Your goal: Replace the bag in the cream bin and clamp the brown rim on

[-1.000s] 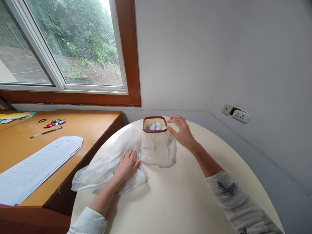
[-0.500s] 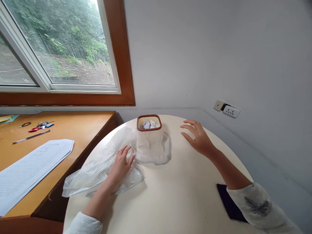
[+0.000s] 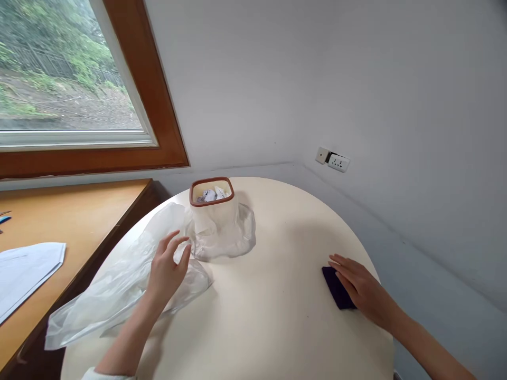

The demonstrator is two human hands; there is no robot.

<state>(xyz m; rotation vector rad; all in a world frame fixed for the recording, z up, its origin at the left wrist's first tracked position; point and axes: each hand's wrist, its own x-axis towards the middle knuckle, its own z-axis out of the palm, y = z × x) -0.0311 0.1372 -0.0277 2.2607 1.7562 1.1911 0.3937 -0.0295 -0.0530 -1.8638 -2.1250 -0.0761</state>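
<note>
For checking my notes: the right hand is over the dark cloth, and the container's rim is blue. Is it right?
The colour is wrong: in the head view, the container's rim is brown. The right hand is over the dark cloth.

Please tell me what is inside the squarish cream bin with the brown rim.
Crumpled whitish papers show inside the cream bin; anything beneath them is covered.

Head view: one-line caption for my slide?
Right hand at a flat dark cloth, left hand by a translucent white plastic bag, over a round cream table.
</note>
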